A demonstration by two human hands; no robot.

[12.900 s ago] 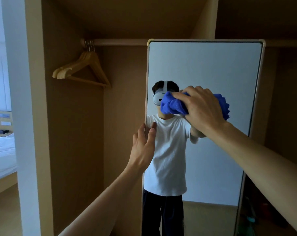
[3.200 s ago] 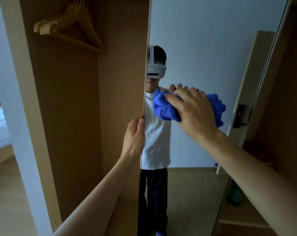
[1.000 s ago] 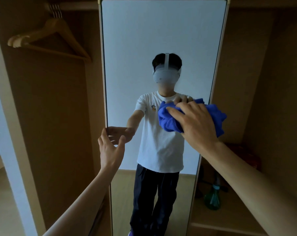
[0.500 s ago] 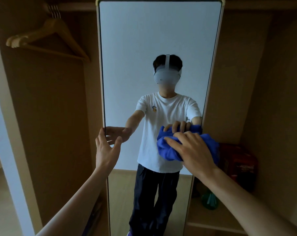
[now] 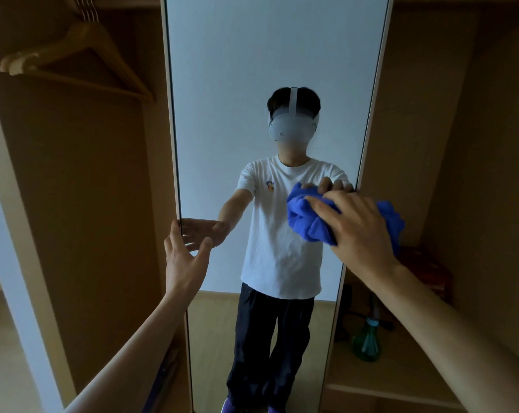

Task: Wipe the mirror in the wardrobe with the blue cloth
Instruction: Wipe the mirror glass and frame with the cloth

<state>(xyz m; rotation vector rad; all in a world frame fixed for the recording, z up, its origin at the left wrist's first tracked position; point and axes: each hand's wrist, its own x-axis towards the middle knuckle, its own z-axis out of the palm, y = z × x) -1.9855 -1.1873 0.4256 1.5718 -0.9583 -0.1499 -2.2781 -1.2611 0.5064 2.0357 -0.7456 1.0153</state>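
Fingers point(image 5: 321, 204) of right hand point(image 5: 361, 234) curled over bunched bright-blue terry cloth point(image 5: 304, 223), pressing it against right side of tall pale-framed wardrobe mirror point(image 5: 252, 70), close by its right edge. Left hand point(image 5: 186, 263) released, fingers spread, at mirror's left edge. Further out: wooden hangers point(image 5: 82, 55) hanging at left; green bottle point(image 5: 367, 344) and red box point(image 5: 431, 272) on wooden shelf point(image 5: 401, 371) at right. Cloth crumpled, deeply folded, partly hidden under hand.

Hangers point(image 5: 20, 62) upper left, bottle point(image 5: 367, 341) (green) lower right
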